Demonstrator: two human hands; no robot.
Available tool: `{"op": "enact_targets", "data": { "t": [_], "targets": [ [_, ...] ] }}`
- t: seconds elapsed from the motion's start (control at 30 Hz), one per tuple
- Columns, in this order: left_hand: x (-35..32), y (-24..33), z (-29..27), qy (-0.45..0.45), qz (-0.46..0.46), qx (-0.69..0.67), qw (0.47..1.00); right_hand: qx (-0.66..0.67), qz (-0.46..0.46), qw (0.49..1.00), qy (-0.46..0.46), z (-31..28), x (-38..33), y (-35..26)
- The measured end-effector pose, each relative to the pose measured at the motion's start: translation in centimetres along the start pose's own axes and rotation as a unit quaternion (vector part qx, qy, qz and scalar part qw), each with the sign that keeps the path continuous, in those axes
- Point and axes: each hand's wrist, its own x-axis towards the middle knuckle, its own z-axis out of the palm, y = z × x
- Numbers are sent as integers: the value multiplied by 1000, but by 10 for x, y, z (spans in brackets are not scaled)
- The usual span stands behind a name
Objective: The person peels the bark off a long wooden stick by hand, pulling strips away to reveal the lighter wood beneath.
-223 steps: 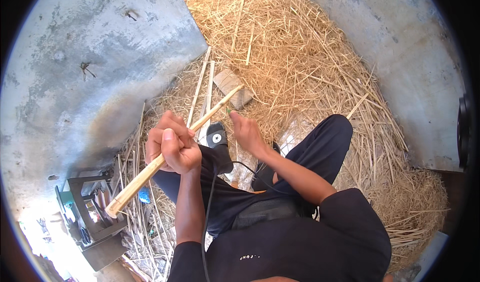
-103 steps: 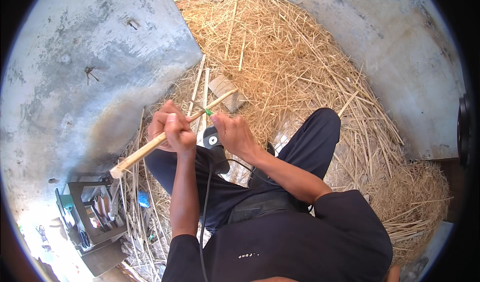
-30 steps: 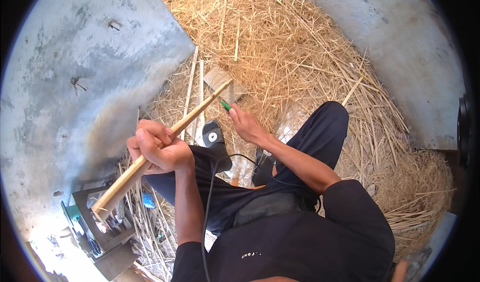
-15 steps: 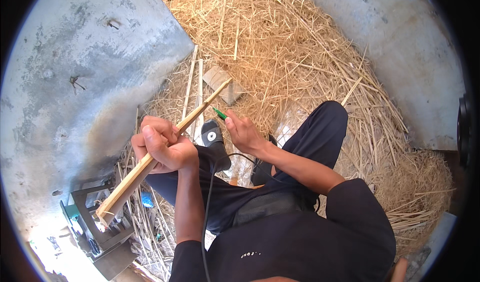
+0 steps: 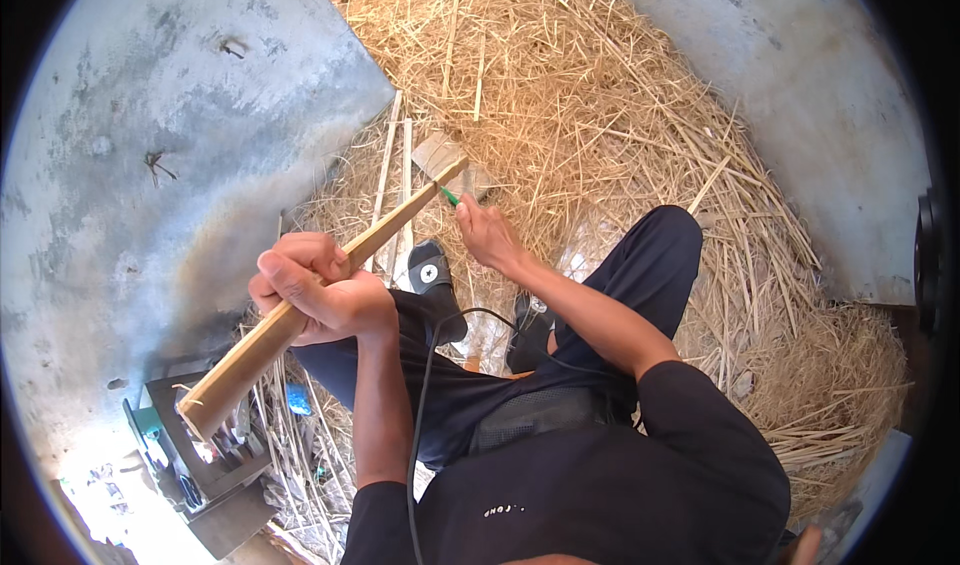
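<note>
My left hand (image 5: 322, 290) is wrapped round a long split piece of bamboo (image 5: 392, 225). The piece slants from the lower left, by a dark metal frame, up to a narrower far end over the floor. In my right hand (image 5: 490, 235) is a slim green pen-like tool (image 5: 450, 197), pinched between the fingers. Its tip meets the bamboo near the far end, or lies very close to it. Most of the tool is hidden by my fingers, so its exact kind cannot be made out.
Straw-like shavings and thin strips (image 5: 570, 85) cover the floor ahead and right. A flat block (image 5: 438, 153) lies beyond the bamboo tip. Grey walls (image 5: 170, 165) flank me. A dark metal frame (image 5: 215, 465) stands lower left. A black cable (image 5: 422, 395) hangs before me.
My right hand has moved slightly up, bringing the green tool to the bamboo's far part. The bamboo has rolled a little in my left hand, showing a broader face.
</note>
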Motion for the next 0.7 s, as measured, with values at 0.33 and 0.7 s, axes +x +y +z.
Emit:
{"op": "enact_targets", "data": {
  "t": [0.33, 0.7],
  "targets": [
    [-4, 3, 1, -12, -11, -18, 1000, 33, 25, 999, -34, -9, -20, -26],
    [-4, -4, -4, -39, 11, -2, 999, -3, 147, 987, -71, -4, -3, 3]
  ]
}}
